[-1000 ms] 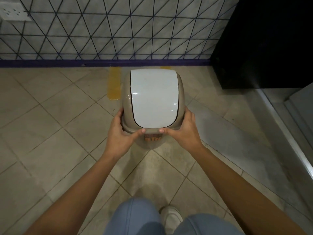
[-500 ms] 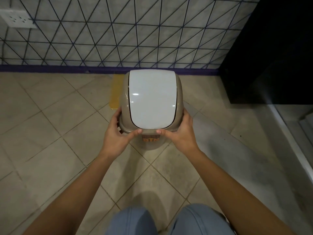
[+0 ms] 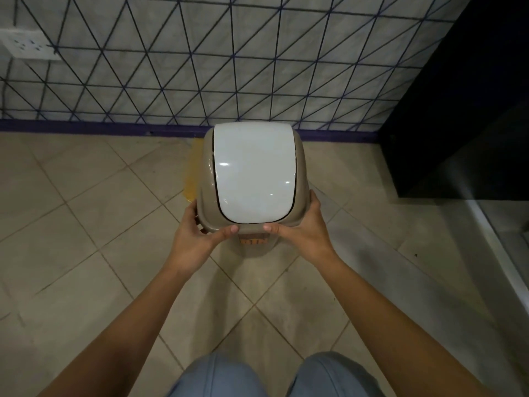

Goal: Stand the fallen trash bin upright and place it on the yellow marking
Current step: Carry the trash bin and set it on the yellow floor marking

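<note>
Bin [image 3: 206,179] moved nearer wall, over yellow marking [image 3: 192,173]

Most of the yellow marking [image 3: 192,170] is covered by the trash bin [image 3: 206,179]; only a strip at its left is seen. The bin's base is hidden, so floor contact cannot be told. The orange label [image 3: 253,240] is too small to read. The wall socket [image 3: 27,47] is cut by the left edge.

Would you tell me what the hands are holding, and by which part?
Both the left hand and right hand grip the upright beige plastic trash bin with the white swing lid by its near top rim.
</note>
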